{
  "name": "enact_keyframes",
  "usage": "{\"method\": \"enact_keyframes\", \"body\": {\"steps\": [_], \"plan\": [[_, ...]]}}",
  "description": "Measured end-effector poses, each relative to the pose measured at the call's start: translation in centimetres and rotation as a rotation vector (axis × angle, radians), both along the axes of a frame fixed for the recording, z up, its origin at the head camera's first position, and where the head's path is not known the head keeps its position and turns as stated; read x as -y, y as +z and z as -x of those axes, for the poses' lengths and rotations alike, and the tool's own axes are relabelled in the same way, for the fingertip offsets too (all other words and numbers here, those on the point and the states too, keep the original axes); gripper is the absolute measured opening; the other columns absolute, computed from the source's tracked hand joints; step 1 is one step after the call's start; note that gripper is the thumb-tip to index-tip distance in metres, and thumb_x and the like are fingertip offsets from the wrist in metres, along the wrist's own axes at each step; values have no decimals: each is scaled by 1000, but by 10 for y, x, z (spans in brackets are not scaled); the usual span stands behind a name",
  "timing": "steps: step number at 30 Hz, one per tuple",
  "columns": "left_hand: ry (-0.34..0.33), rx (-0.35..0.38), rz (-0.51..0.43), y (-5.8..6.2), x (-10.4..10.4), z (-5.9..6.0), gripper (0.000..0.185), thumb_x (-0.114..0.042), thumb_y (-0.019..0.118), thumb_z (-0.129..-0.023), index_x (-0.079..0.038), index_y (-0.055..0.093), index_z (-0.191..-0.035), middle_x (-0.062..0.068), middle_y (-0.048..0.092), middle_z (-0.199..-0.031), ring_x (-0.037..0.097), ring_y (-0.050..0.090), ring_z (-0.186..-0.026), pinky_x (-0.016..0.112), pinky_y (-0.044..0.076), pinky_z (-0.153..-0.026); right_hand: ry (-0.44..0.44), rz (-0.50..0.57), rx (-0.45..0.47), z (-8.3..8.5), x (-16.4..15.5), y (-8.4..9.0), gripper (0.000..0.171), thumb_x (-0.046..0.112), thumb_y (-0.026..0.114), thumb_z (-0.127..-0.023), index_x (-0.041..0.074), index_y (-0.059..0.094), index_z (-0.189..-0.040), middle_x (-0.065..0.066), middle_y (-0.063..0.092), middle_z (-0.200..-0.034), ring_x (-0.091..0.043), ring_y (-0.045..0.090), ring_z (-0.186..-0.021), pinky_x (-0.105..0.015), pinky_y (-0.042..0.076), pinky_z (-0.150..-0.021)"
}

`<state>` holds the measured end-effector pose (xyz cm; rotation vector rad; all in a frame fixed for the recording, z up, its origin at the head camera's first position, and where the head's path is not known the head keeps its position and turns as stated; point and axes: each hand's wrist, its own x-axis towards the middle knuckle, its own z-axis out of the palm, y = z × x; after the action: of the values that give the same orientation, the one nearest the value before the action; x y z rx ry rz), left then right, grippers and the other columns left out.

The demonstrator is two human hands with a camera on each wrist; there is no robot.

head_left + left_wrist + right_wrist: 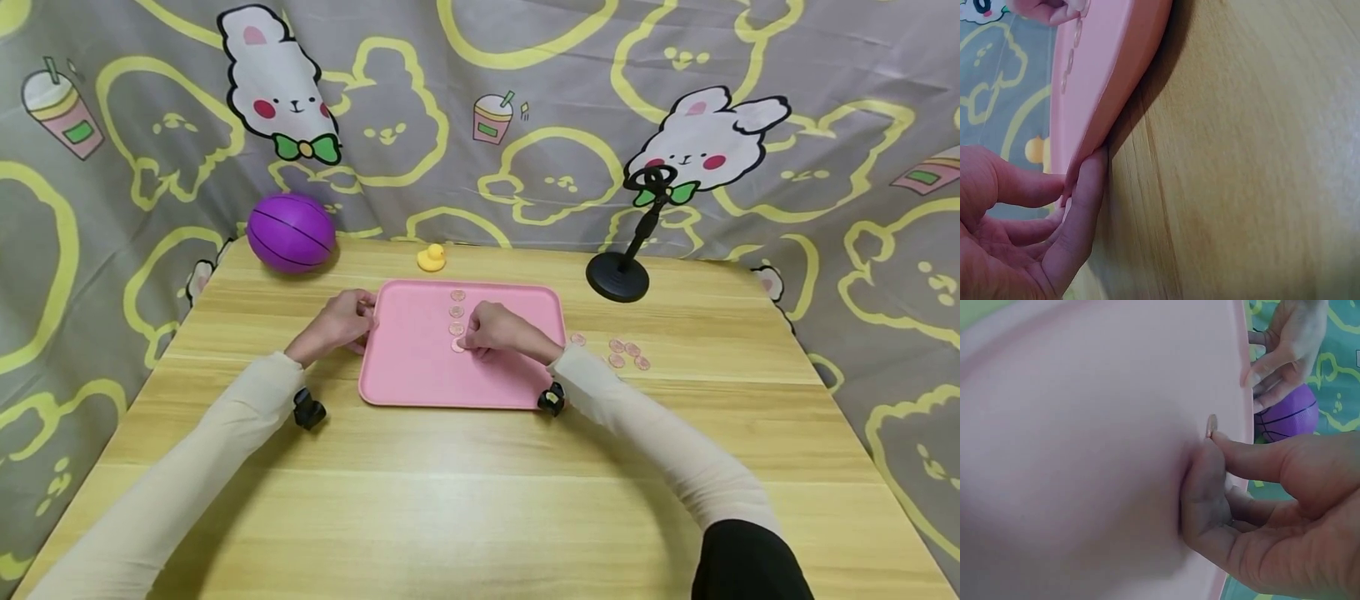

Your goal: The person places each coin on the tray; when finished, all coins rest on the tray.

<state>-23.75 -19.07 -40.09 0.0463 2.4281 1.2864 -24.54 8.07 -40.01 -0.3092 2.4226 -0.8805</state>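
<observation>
A pink tray (412, 367) lies on the wooden table. My left hand (343, 321) grips its left edge, thumb on the rim and fingers at the outer side, as the left wrist view shows. Over the tray's middle, my right hand (491, 327) pinches a copper-coloured coin (1212, 424) between thumb and forefinger, low over the surface. That coin (457, 344) is at the near end of a straight column. Beyond it, three more coins (456, 312) lie one behind another toward the tray's far rim.
Several loose coins (632, 349) lie on the table right of the tray, partly near my right sleeve. A purple ball (291, 233) sits at the back left, a yellow rubber duck (431, 258) behind the tray, and a black stand (618, 277) at the back right. A patterned curtain (465, 183) hangs behind.
</observation>
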Motion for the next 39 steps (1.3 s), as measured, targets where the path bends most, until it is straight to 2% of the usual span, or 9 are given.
{"method": "enact_keyframes", "body": {"steps": [5,14,17,22,24,29,32,37,39], "plan": [[-5,-2,9,0,-2,1,50,5,50,-99,15,42,-147,29,58,-119,20,66,-79,35,70,-66,-42,52,-32,-5,-2,0,32,13,79,-95,5,60,-70,-7,68,-67,-13,65,-56,-25,65,-55],[-8,1,5,-1,2,1,52,4,50,-98,15,42,-148,31,58,-121,21,68,-79,36,70,-65,-69,119,-118,-8,-29,10,19,14,76,-96,2,68,-85,-13,72,-83,-21,69,-70,-31,66,-64],[-12,-6,8,-2,4,1,52,4,50,-97,15,43,-147,30,59,-120,20,68,-77,34,70,-64,-80,128,-160,-7,-46,15,17,12,74,-97,-1,69,-86,-15,73,-83,-23,69,-72,-30,64,-64],[-18,-12,5,-2,5,1,52,3,51,-97,15,42,-147,30,58,-119,19,68,-77,35,70,-65,-79,110,-235,-3,-78,18,16,13,72,-99,0,69,-90,-11,70,-81,-19,63,-70,-20,51,-57],[-18,-12,5,-2,4,1,52,3,50,-97,15,42,-147,30,59,-118,19,68,-77,35,70,-65,-82,118,-263,-2,-92,19,15,13,71,-99,0,69,-92,-12,69,-82,-22,62,-72,-19,48,-56],[-20,-18,7,-1,3,2,52,4,51,-97,16,42,-147,29,59,-117,19,67,-77,34,70,-64,-113,143,-351,-4,-126,19,15,14,71,-100,-1,73,-97,-16,72,-89,-30,67,-78,-19,52,-63],[-21,-24,5,-1,3,2,52,4,51,-97,16,43,-147,30,59,-117,20,67,-77,33,69,-63,-142,139,-385,-5,-146,20,14,14,71,-100,0,74,-100,-16,73,-91,-29,69,-79,-19,55,-66],[-23,-25,5,-1,3,1,51,4,51,-98,16,42,-147,31,59,-118,21,67,-78,34,69,-63,-170,117,-384,-3,-180,21,14,11,69,-101,-2,71,-104,-18,71,-95,-27,68,-79,-16,54,-65],[-22,-22,8,-2,3,2,51,4,51,-99,16,42,-148,30,58,-118,20,67,-78,34,70,-64,-170,99,-378,-2,-193,20,14,9,69,-101,-4,70,-106,-19,71,-97,-20,66,-79,-14,53,-66]]}}
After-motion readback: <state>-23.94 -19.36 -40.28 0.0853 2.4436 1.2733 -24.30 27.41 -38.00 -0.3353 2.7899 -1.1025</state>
